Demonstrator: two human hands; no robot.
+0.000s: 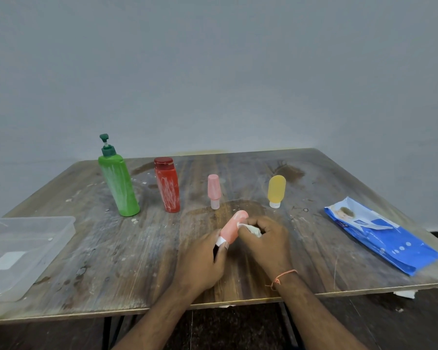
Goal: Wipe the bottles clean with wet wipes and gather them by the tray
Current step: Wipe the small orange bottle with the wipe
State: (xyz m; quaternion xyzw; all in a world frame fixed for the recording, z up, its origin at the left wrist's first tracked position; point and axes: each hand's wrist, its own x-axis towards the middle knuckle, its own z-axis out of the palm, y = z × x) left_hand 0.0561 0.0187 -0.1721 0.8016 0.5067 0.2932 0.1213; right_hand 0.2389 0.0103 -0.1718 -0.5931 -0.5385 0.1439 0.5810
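Fingers [219, 242] of the left hand [200, 263] are curling round the white-capped end of a salmon-pink bottle [233, 227], holding it tilted above the wooden table [137, 261]. Right hand [266, 242] is pinching a crumpled white wet wipe [250, 229] against the bottle's side. Behind the hands, four bottles are standing in a row, well apart: green pump bottle [118, 185], red bottle [168, 186], small pink bottle [214, 190], yellow bottle [276, 190]. White streaks are showing on the green and red ones. Clear plastic tray [61, 223] is sitting at the table's left edge; blue wipes pack [382, 236] is lying on the right.
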